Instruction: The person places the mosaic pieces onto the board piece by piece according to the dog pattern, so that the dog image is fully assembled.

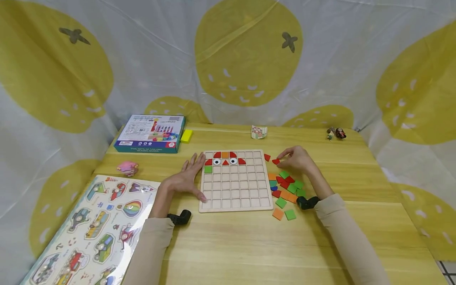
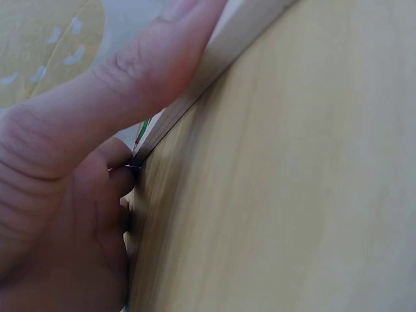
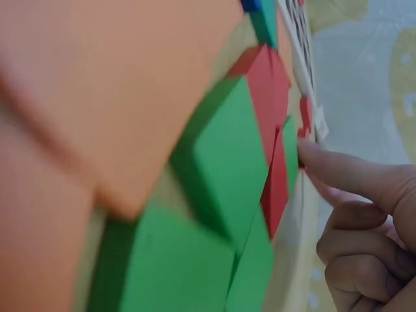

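Note:
A square wooden grid board (image 1: 240,194) lies on the table. Along its top rows, red, orange and white eye pieces form a face-like pattern, with a green square tile (image 1: 208,169) below at the left. My left hand (image 1: 185,180) rests spread at the board's left side, its thumb over the lower left corner; the left wrist view shows that thumb against the board's edge (image 2: 227,55). Right of the board, my right hand (image 1: 299,160) pinches a small red piece (image 1: 276,161) between thumb and index finger. The other fingers curl in the right wrist view.
Loose green, orange, red and blue tiles (image 1: 290,214) lie right of the board, beside another red piece (image 1: 267,157). Leftward are a vehicle puzzle board (image 1: 80,237), pink figure (image 1: 128,168), box (image 1: 149,134) and yellow block (image 1: 187,136). Behind are a patterned paper (image 1: 259,132) and small figurines (image 1: 340,133).

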A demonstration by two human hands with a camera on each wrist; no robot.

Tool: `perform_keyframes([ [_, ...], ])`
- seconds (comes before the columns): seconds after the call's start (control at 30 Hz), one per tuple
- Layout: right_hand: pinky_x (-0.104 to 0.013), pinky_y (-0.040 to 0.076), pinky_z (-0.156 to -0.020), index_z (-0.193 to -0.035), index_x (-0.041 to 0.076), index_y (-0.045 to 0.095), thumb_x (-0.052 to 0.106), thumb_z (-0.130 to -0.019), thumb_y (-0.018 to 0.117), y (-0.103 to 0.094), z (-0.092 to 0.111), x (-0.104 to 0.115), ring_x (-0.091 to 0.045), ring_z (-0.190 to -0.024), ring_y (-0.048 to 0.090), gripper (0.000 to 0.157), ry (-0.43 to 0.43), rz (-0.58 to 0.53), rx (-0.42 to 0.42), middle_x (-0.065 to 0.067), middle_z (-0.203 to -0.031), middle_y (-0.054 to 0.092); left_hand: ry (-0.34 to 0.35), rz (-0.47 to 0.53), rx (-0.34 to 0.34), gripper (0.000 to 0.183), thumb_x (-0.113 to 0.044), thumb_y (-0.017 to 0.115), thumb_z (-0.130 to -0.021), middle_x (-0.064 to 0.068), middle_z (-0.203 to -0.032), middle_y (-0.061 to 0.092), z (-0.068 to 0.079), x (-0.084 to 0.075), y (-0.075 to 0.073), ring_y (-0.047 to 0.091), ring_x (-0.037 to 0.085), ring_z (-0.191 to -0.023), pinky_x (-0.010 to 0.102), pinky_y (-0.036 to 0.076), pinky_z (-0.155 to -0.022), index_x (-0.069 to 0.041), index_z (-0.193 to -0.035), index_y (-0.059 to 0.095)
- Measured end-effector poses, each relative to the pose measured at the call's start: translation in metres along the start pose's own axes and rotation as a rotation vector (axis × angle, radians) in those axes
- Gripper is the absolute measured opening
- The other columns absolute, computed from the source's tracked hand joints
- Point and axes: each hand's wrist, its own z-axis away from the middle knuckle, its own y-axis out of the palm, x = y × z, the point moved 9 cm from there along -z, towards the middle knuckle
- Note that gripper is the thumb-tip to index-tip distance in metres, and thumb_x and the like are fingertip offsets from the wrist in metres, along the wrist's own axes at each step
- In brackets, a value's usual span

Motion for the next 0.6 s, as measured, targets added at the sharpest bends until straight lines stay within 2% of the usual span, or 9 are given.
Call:
perform_keyframes([
  [0.17,-0.026,0.030,-0.050,-0.104,0.009,0.074,0.016,-0.079,0.079,-0.001,0.001,-0.003,-0.014,-0.051,0.029,0.026,-0.013,-0.031,0.044,0.003,-0.055,0.037,0.008,-0.004,0.000,0.148,-0.047,0.092,-0.053,0.010,-0.163,-0.017,0.001,0.001,0.000,-0.022,0.032,-0.149,0.057,-0.012,-0.120,-0.010,-0.155,-0.008],
  [0.4,-0.025,0.028,-0.048,-0.112,0.009,0.071,0.019,-0.077,0.081,0.008,-0.014,0.026,-0.014,-0.049,0.031,0.038,-0.064,-0.015,0.044,0.004,-0.051,0.038,0.016,-0.014,-0.008,0.147,-0.047,0.091,-0.054,0.010,-0.163,-0.017,0.002,0.002,-0.002,-0.022,0.033,-0.149,0.057,-0.011,-0.120,-0.009,-0.155,-0.008],
  [0.5,-0.024,0.025,-0.047,-0.109,0.006,0.073,0.015,-0.077,0.081,0.012,-0.021,0.035,-0.013,-0.048,0.030,0.035,-0.080,-0.021,0.051,0.005,-0.049,0.034,0.019,-0.020,-0.010,0.146,-0.048,0.091,-0.054,0.011,-0.163,-0.016,0.001,0.002,-0.002,-0.021,0.033,-0.149,0.057,-0.011,-0.120,-0.009,-0.155,-0.007],
  [0.6,-0.024,0.026,-0.048,-0.104,0.004,0.074,0.012,-0.078,0.080,0.016,-0.024,0.036,-0.013,-0.048,0.031,0.028,-0.075,-0.015,0.082,0.004,-0.050,0.037,0.013,-0.022,-0.006,0.146,-0.048,0.091,-0.054,0.010,-0.163,-0.016,0.000,0.002,-0.002,-0.021,0.032,-0.149,0.057,-0.011,-0.120,-0.010,-0.155,-0.007],
])
